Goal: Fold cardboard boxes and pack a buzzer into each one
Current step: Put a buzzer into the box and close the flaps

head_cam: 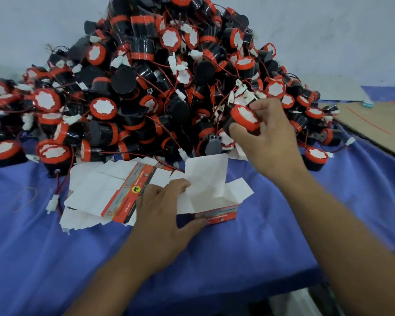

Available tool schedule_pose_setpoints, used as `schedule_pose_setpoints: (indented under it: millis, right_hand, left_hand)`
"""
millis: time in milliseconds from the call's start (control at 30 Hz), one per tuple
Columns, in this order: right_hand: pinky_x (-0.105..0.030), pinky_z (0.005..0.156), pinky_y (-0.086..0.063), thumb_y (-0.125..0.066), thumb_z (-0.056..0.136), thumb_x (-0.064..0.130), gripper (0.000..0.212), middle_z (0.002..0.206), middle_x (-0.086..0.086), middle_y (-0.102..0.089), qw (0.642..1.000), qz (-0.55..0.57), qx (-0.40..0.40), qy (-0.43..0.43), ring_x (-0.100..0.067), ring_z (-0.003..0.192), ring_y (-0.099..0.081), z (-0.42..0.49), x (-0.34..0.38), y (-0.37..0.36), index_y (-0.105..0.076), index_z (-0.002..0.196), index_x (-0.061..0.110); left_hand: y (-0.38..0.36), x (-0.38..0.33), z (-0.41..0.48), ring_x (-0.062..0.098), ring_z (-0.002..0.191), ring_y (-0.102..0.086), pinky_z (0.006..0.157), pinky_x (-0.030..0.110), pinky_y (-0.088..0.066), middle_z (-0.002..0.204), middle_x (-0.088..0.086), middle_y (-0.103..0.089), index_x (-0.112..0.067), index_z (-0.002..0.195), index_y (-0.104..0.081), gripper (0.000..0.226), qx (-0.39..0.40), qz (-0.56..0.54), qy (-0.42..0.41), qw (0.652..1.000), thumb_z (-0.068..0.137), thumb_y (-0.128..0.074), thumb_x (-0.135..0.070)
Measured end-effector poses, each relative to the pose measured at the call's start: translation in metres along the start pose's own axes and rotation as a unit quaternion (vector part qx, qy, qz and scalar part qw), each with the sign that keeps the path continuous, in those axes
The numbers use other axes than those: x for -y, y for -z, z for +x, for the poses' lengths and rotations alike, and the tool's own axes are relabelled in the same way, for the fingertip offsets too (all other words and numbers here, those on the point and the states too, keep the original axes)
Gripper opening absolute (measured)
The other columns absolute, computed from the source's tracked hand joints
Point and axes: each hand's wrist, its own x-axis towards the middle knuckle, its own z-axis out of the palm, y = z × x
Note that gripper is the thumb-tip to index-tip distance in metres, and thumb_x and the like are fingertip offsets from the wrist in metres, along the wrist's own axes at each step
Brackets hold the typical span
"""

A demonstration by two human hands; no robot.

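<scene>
A folded cardboard box stands open on the blue cloth, white inside with a red and grey printed side, its top flaps up. My left hand grips its left wall, thumb along the front. My right hand holds a black buzzer with an orange rim and white centre, up and behind the box, its red wire and white connector trailing into the heap. A stack of flat unfolded boxes lies left of the open box.
A big heap of black and orange buzzers with red wires fills the back of the table. Blue cloth covers the near part. A cardboard sheet lies at the right. A loose buzzer sits right of my wrist.
</scene>
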Motion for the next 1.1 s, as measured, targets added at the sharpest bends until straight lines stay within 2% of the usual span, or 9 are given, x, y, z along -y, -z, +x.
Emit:
schedule_pose_setpoints:
  millis: [100,200,333,500,633,767,900,1000,1100]
  right_hand:
    - [-0.038,0.076,-0.054,-0.074,0.089,0.024,0.028,0.102,-0.005,-0.068,0.993,0.091,0.060,-0.038,-0.022,0.085,-0.063,-0.029,-0.001,0.012,-0.060,0.113,0.021]
    - [-0.035,0.074,-0.049,-0.069,0.095,0.027,0.026,0.103,-0.013,-0.071,0.972,0.171,0.079,-0.142,-0.016,0.077,-0.059,-0.043,-0.007,0.014,-0.064,0.120,0.020]
    - [-0.032,0.075,-0.059,-0.051,0.103,0.015,0.029,0.111,-0.009,-0.074,0.873,0.421,0.068,-0.236,-0.019,0.092,-0.070,-0.041,-0.005,0.018,-0.063,0.128,0.007]
    - [-0.038,0.095,-0.058,-0.058,0.094,0.011,0.021,0.111,-0.012,-0.073,0.814,0.538,0.095,-0.196,-0.028,0.105,-0.068,-0.039,-0.006,0.024,-0.079,0.091,0.012]
    - [-0.051,0.098,-0.055,-0.073,0.083,0.010,0.030,0.111,-0.025,-0.071,0.904,0.380,0.117,-0.158,-0.033,0.100,-0.070,-0.040,-0.009,0.027,-0.067,0.113,0.008]
    - [-0.051,0.088,-0.058,-0.084,0.078,0.026,0.039,0.105,-0.008,-0.074,0.984,0.097,0.066,-0.133,-0.028,0.097,-0.072,-0.041,-0.017,0.031,-0.065,0.112,0.026]
    - [-0.007,0.086,-0.046,-0.084,0.080,0.030,0.051,0.132,0.002,-0.046,0.997,-0.073,-0.012,-0.037,0.006,0.109,-0.050,-0.041,-0.021,0.031,-0.062,0.126,0.026]
    - [-0.019,0.084,-0.054,-0.084,0.081,0.022,0.061,0.140,-0.003,-0.042,0.988,-0.116,-0.044,0.092,-0.015,0.122,-0.051,-0.048,-0.013,0.028,-0.058,0.135,0.015]
    - [-0.020,0.084,-0.053,-0.080,0.084,0.023,0.060,0.140,-0.006,-0.048,0.968,-0.149,-0.043,0.199,-0.012,0.120,-0.051,-0.056,-0.003,0.022,-0.055,0.136,0.007]
  left_hand:
    - [0.002,0.001,-0.002,-0.003,0.109,-0.018,0.095,0.028,-0.024,0.111,-0.058,-0.010,-0.052,0.130,-0.028,0.066,0.003,0.016,0.002,1.000,0.076,-0.065,-0.065]
    - [0.004,0.001,-0.002,0.003,0.121,-0.023,0.098,0.028,-0.024,0.122,-0.034,-0.030,-0.054,0.129,-0.027,0.066,0.004,0.029,0.011,1.000,0.075,-0.062,-0.067]
    - [0.004,-0.003,0.000,-0.002,0.116,-0.025,0.103,0.027,-0.022,0.122,-0.028,-0.036,-0.056,0.125,-0.023,0.064,0.001,0.041,0.002,0.999,0.078,-0.065,-0.065]
    - [0.004,-0.009,0.004,-0.010,0.102,-0.020,0.104,0.032,-0.025,0.117,-0.029,-0.035,-0.054,0.125,-0.024,0.064,-0.005,0.049,0.004,0.999,0.079,-0.068,-0.059]
    - [0.007,-0.012,0.004,-0.011,0.102,-0.022,0.107,0.034,-0.026,0.116,-0.031,-0.035,-0.051,0.125,-0.026,0.063,0.003,0.049,0.012,0.999,0.074,-0.058,-0.068]
    - [0.010,-0.016,0.005,-0.012,0.097,-0.022,0.103,0.035,-0.028,0.111,-0.033,-0.033,-0.049,0.124,-0.027,0.063,0.017,0.053,0.016,0.998,0.070,-0.053,-0.068]
    - [0.011,-0.016,0.004,-0.003,0.108,-0.026,0.105,0.035,-0.029,0.117,-0.029,-0.036,-0.053,0.124,-0.025,0.067,0.032,0.054,0.034,0.997,0.066,-0.048,-0.075]
    - [0.011,-0.015,0.005,-0.005,0.106,-0.026,0.105,0.033,-0.029,0.114,-0.035,-0.035,-0.052,0.125,-0.026,0.071,0.035,0.048,0.029,0.998,0.063,-0.044,-0.080]
    - [0.011,-0.015,0.005,-0.010,0.099,-0.025,0.101,0.030,-0.028,0.110,-0.042,-0.030,-0.048,0.127,-0.029,0.072,0.029,0.051,0.012,0.998,0.064,-0.045,-0.079]
